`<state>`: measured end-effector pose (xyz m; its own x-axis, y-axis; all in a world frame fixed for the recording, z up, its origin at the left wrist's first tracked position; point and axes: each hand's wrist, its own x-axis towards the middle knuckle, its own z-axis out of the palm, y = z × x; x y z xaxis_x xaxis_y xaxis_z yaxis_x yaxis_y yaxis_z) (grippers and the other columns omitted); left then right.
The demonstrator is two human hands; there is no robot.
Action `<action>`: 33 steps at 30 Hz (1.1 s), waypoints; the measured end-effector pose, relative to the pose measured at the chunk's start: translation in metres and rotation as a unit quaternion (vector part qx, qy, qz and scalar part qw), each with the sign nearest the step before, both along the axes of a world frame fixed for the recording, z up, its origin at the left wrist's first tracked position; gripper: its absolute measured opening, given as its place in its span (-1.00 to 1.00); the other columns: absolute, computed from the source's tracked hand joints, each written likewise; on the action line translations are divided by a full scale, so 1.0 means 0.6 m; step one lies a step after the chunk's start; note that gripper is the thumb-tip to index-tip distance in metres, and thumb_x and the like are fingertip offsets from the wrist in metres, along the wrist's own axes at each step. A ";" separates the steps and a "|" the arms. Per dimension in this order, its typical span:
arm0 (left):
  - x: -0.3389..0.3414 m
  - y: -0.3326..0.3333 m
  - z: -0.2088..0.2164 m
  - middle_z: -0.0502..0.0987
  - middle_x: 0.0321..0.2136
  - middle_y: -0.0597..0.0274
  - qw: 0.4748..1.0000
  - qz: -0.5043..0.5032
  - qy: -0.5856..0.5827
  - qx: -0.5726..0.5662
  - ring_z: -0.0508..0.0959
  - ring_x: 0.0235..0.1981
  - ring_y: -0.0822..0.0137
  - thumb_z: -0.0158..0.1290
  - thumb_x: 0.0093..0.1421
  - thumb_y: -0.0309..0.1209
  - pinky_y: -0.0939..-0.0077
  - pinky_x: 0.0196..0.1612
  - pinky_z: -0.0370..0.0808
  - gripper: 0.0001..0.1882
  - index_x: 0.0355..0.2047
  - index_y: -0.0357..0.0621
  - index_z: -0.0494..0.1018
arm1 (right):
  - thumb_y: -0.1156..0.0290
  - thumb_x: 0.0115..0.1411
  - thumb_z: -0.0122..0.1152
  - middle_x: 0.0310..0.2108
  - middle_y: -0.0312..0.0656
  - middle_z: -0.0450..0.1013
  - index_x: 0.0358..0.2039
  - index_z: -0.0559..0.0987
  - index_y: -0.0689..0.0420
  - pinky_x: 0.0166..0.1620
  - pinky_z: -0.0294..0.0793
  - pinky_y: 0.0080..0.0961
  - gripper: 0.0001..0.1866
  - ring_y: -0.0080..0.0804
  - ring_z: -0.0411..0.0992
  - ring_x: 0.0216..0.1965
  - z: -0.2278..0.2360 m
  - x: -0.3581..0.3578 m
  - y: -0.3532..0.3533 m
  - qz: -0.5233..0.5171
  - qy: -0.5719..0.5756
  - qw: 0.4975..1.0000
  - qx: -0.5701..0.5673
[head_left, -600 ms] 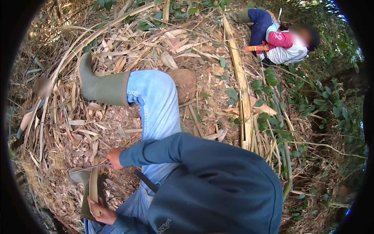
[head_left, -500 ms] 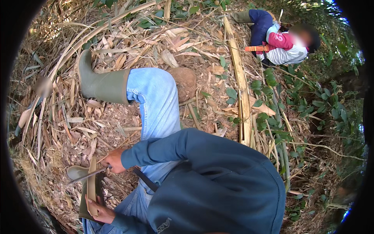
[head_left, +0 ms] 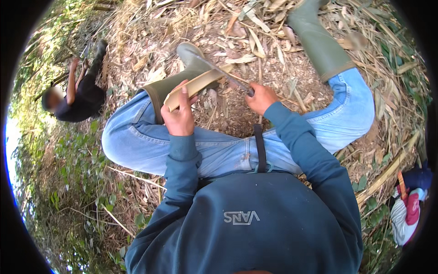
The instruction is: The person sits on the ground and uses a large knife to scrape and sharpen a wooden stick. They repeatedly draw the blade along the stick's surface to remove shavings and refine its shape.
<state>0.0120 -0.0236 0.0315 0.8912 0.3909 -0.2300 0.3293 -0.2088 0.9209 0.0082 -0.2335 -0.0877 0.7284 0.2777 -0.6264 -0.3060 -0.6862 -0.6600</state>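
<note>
My left hand (head_left: 179, 114) grips the near end of a pale split bamboo strip (head_left: 203, 83), with the thumb along its top. The strip points away and to the right, over the boot on my left leg. In my right hand (head_left: 262, 99) is a knife (head_left: 228, 76), its dark handle inside my fist. The narrow blade slants up to the left and crosses over the strip near its far end. Whether the edge touches the bamboo I cannot tell.
My green rubber boots (head_left: 321, 50) and jeans (head_left: 340, 109) frame the work. Chips and dry leaves (head_left: 228, 27) cover the ground. One person in dark clothes (head_left: 84, 98) sits at left; another (head_left: 407, 212) is at the right edge. A long bamboo pole (head_left: 388, 176) lies at right.
My view has swung round, bringing both hands to the middle. A person at left has come into sight; the other now appears at the lower right. Both hands keep their holds.
</note>
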 end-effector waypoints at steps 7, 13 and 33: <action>-0.009 -0.016 -0.004 0.57 -0.12 -0.03 1.000 0.022 0.010 0.005 0.64 -0.29 0.27 0.02 0.36 -0.40 0.50 -0.29 0.70 -0.67 -0.05 -0.50 0.47 | 0.24 0.08 0.17 -0.40 0.10 0.54 -0.27 0.56 0.21 -0.13 0.52 -0.12 -0.69 0.01 0.56 -0.29 -0.024 0.006 -0.030 -0.015 0.057 0.998 -0.001; -0.006 -0.006 -0.018 0.58 -0.15 0.00 1.000 -0.004 -0.018 0.021 0.63 -0.25 0.25 0.04 0.34 -0.41 0.44 -0.28 0.72 -0.71 -0.12 -0.48 0.52 | 0.19 0.04 0.23 -0.31 0.20 0.54 -0.19 0.58 0.27 -0.14 0.51 -0.09 -0.58 0.13 0.53 -0.24 -0.144 -0.003 -0.031 -0.017 0.023 0.998 -0.051; -0.008 -0.018 0.003 0.66 -0.30 0.10 0.990 -0.091 0.044 0.100 0.60 -0.32 0.52 0.05 0.33 -0.43 0.56 -0.21 0.56 -0.75 -0.05 -0.25 0.56 | 0.21 0.07 0.34 -0.52 0.02 0.50 -0.29 0.57 0.32 -0.30 0.44 -0.28 -0.62 -0.10 0.47 -0.47 -0.043 0.013 -0.033 -0.148 -0.096 0.980 0.094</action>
<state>0.0072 -0.0343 0.0332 0.9308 0.2717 -0.2444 0.3469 -0.4467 0.8247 0.0158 -0.2533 -0.1137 0.8938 0.1335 -0.4281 -0.3315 -0.4461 -0.8313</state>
